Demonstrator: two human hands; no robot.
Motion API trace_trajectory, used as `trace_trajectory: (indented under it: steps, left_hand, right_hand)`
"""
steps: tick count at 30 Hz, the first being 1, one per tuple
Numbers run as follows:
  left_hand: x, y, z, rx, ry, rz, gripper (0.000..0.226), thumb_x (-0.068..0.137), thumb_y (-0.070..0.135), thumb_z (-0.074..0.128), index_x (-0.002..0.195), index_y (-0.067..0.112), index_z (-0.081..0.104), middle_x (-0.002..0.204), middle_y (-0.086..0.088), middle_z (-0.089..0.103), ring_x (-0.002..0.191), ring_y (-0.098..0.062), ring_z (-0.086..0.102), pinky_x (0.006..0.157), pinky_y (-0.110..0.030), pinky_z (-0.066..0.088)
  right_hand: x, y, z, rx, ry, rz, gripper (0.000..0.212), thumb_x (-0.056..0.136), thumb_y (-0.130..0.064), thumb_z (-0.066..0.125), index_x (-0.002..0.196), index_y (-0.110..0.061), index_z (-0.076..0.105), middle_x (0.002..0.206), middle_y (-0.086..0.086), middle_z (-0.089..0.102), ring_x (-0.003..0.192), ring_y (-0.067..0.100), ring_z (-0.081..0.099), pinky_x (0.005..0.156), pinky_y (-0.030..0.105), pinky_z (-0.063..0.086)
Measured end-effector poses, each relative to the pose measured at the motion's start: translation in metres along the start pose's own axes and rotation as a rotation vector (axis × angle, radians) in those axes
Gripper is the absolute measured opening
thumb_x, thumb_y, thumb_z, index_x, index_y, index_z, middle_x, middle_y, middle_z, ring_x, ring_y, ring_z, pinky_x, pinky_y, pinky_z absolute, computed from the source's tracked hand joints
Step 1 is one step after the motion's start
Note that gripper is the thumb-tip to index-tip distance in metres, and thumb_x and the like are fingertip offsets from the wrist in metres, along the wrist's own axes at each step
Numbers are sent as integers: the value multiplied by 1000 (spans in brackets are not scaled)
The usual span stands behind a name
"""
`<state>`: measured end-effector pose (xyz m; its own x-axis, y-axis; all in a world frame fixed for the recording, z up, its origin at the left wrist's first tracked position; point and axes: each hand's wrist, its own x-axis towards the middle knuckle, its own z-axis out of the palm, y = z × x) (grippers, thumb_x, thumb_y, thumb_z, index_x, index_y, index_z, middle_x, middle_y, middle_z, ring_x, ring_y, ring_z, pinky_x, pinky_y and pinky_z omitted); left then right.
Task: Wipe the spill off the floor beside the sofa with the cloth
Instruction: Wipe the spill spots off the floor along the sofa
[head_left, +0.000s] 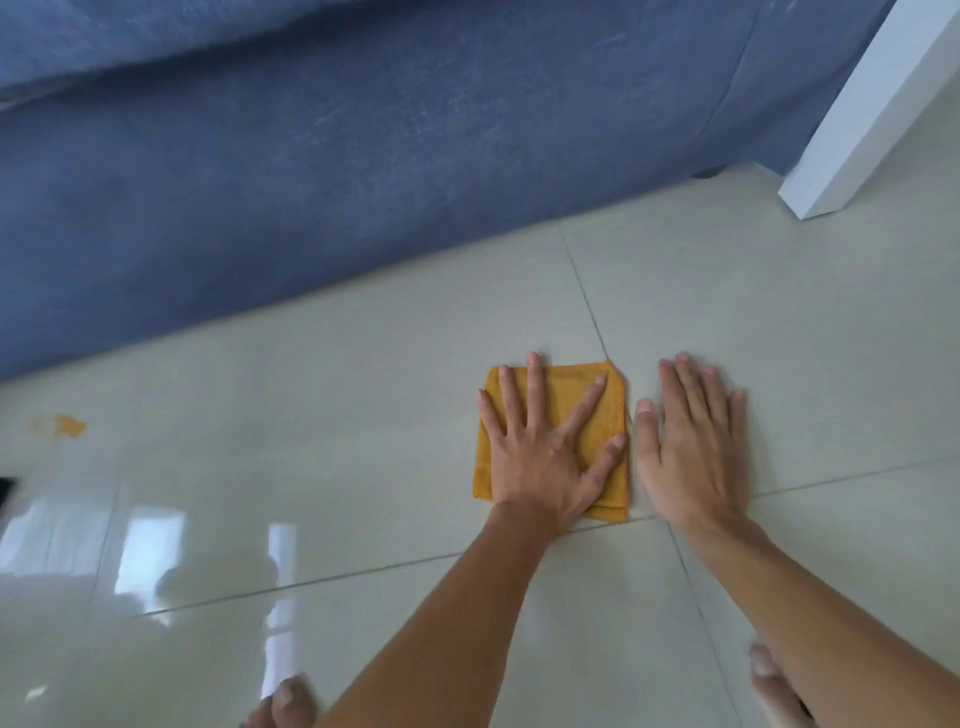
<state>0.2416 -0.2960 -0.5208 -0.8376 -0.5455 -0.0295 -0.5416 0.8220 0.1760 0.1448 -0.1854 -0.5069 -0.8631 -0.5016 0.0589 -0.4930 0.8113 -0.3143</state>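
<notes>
A folded orange cloth (608, 410) lies flat on the pale tiled floor (363, 415) in front of the blue sofa (311, 182). My left hand (545, 452) rests flat on top of the cloth with its fingers spread. Just right of the cloth, my right hand (691, 447) lies palm down on the bare tile, fingers apart, holding nothing. An orange spill (60, 426) marks the floor far to the left, near the sofa's base and well apart from the cloth.
A white post or furniture leg (857, 119) stands at the upper right beside the sofa's end. My bare feet (285, 701) show at the bottom edge. A dark object (8, 486) pokes in at the left edge.
</notes>
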Motion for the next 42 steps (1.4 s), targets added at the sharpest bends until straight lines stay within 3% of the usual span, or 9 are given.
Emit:
trace_trajectory:
  steps: [10,16,20,22,24,26,31,35,42]
  left_hand:
    - [-76,-115,-17,66,-3,-264,68,84,82,9,148,61,-1,167,-11,-4,150,-43,-3,117,-66,4]
    - [-51,-117,-23,39,-58,-355,71,82,84,4,147,59,-6,166,-13,-10,149,-44,-9,117,-66,-3]
    - [-38,-123,-35,-46,-217,-327,72,80,83,1,148,59,-7,165,-9,-19,149,-38,-19,116,-62,-12]
    - [-38,-134,-47,-166,-174,-331,66,89,74,10,151,54,9,167,-7,-3,152,-33,-8,120,-57,-1]
    - [-38,-151,-59,-179,-38,-324,57,98,54,30,153,40,26,164,-7,22,150,-32,14,117,-54,23]
    - [-34,-168,-66,-108,-24,-292,59,98,39,42,154,25,28,159,-7,33,145,-33,25,113,-52,32]
    - [-51,-154,-45,56,-144,-57,68,98,54,17,158,27,0,167,-8,-8,153,-30,-6,123,-51,4]
    - [-56,-117,-25,73,-87,-146,66,92,64,3,155,44,-4,166,-8,-11,152,-34,-5,121,-57,-4]
    - [-20,-70,-15,69,-47,-76,66,91,70,7,153,50,-3,167,-11,-5,151,-40,-1,118,-64,1]
  right_hand:
    - [-52,-54,14,-95,-108,-127,66,95,-41,18,149,-7,36,160,11,29,150,30,23,122,56,14]
    - [-45,-68,13,-79,-118,-172,60,98,-38,27,150,-10,33,161,7,29,151,26,19,124,50,8]
    - [-44,-87,13,-21,-162,-229,56,100,-34,34,151,-11,31,161,6,28,151,24,18,125,49,8]
    - [-42,-98,15,11,-208,-277,56,100,-33,32,152,-11,29,162,6,25,152,24,15,125,48,6]
    - [-37,-109,17,21,-242,-329,56,101,-32,31,153,-12,27,163,6,24,152,24,14,125,47,7]
    - [-30,-122,19,15,-259,-368,56,102,-33,30,153,-12,25,163,5,22,152,24,13,125,47,8]
    - [-22,-153,19,77,-239,-335,55,100,-32,32,152,-13,28,163,5,24,151,25,16,124,47,10]
    - [-23,-113,11,30,-184,-156,56,99,-34,32,152,-14,29,162,5,25,151,25,18,124,49,11]
    - [-26,41,-16,-168,-53,108,61,97,-38,21,151,-11,32,161,8,28,149,27,23,122,52,15]
